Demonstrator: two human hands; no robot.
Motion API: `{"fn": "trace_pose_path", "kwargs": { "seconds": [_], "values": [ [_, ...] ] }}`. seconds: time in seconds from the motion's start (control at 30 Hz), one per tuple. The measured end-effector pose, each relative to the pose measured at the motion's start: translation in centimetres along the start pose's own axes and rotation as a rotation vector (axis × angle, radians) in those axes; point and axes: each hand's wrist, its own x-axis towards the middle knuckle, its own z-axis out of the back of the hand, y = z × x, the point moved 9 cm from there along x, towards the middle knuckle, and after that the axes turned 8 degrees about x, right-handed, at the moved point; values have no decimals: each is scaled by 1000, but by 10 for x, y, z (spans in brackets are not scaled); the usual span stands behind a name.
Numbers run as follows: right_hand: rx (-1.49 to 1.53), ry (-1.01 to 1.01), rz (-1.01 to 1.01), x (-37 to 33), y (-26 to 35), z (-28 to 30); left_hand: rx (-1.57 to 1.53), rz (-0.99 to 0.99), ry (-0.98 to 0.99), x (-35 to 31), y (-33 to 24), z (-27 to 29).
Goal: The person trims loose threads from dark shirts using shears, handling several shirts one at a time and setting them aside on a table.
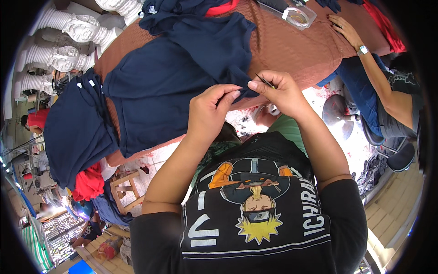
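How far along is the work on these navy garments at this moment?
Possibly done: a pile of navy garments hangs off the table's left end. In hand: the left hand pinches the edge of a spread navy garment while the right hand holds a thin dark tool at it. Possibly left: more navy pieces at the far end.

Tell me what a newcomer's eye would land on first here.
First, the two hands at the centre: the left hand pinches the edge of a navy garment while the right hand holds a thin dark tool against it. The garment spreads over a brown-covered table, with a pile of navy clothes hanging at its left end. At upper right, another person's hand rests on the table.
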Motion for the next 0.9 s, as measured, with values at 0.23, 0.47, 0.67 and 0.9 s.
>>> {"fn": "trace_pose_path", "kwargs": {
  "seconds": [0.23,0.47,0.67,0.9],
  "values": [
    [4,-26,-130,2,-14,-1,-180,194,36,1,28,-5],
    [118,-52,-162,5,-27,0,200,-321,83,-1,-27,-7],
    [-31,17,-220,9,-31,-1,238,-288,54,4,-21,-8],
    [-214,-393,365,-5,26,10,86,-3,34,11,-4,-5]
  ]
}}
